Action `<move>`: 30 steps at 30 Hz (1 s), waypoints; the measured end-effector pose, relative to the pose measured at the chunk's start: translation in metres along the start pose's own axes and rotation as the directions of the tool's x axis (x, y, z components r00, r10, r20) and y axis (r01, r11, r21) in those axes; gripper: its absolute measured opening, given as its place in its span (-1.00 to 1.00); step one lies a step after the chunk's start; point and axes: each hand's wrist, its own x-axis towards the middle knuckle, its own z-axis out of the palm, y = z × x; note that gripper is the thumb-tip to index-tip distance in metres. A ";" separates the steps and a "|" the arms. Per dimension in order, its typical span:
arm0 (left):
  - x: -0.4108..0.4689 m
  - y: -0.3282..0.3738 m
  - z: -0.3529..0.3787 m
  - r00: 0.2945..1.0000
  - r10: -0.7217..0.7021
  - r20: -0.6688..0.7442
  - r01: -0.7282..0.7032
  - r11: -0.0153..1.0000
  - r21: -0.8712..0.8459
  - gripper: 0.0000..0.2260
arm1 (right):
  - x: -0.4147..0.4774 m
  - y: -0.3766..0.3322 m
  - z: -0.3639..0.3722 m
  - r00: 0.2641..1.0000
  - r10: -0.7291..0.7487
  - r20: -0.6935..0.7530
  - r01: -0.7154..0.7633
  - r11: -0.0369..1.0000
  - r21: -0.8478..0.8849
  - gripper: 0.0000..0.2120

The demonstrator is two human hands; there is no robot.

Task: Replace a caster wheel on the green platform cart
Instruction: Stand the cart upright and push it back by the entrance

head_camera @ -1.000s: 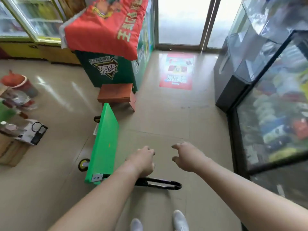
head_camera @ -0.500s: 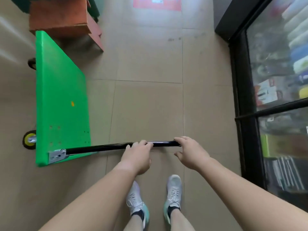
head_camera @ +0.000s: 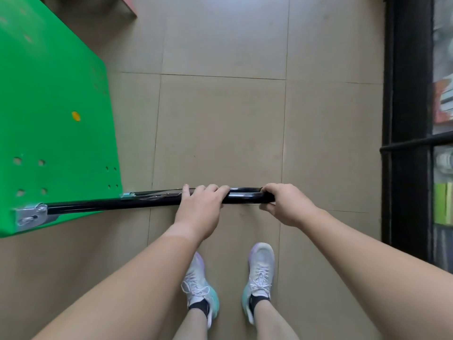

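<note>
1. Now that both hands have landed on the black handle (head_camera: 110, 207), where a second ago they were only reaching, the person has the green platform cart (head_camera: 54, 106) under control.
2. Left hand (head_camera: 199, 209): fingers curled over the bar. Right hand (head_camera: 286, 207): clamped round its end bend.
3. Cart's at left on the floor (head_camera: 220, 119), apparently tipped onto its edge; casters are out of view, so the swap looks unstarted.
4. Handle runs left-to-right from the hinge bracket (head_camera: 30, 215); the deck's long axis points away from the person.
</note>
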 end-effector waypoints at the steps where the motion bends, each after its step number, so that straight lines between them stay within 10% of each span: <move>1: 0.001 0.002 -0.002 1.000 -0.003 0.002 0.003 1.000 0.001 -0.57 | 0.001 0.002 -0.003 1.000 0.002 0.018 -0.002 1.000 0.027 -0.76; 13: -0.028 0.029 -0.003 0.972 0.106 -0.208 -0.101 0.994 0.037 -0.39 | -0.045 0.021 -0.026 0.993 -0.084 -0.077 0.080 0.995 -0.056 -0.91; 20: -0.075 0.085 -0.031 0.985 0.138 -0.100 -0.133 0.989 0.061 -0.41 | -0.117 0.030 -0.058 0.989 -0.084 -0.120 0.067 0.987 -0.144 -0.87; 25: -0.116 0.141 -0.038 0.912 0.311 -0.268 -0.335 0.941 -0.047 -0.71 | -0.181 0.009 -0.062 0.979 -0.141 -0.148 0.113 0.977 -0.182 -0.85; 30: -0.161 0.132 -0.061 0.953 0.189 -0.238 -0.232 0.958 -0.167 -0.82 | -0.216 -0.009 -0.059 0.980 -0.138 -0.140 0.132 0.990 -0.047 -0.53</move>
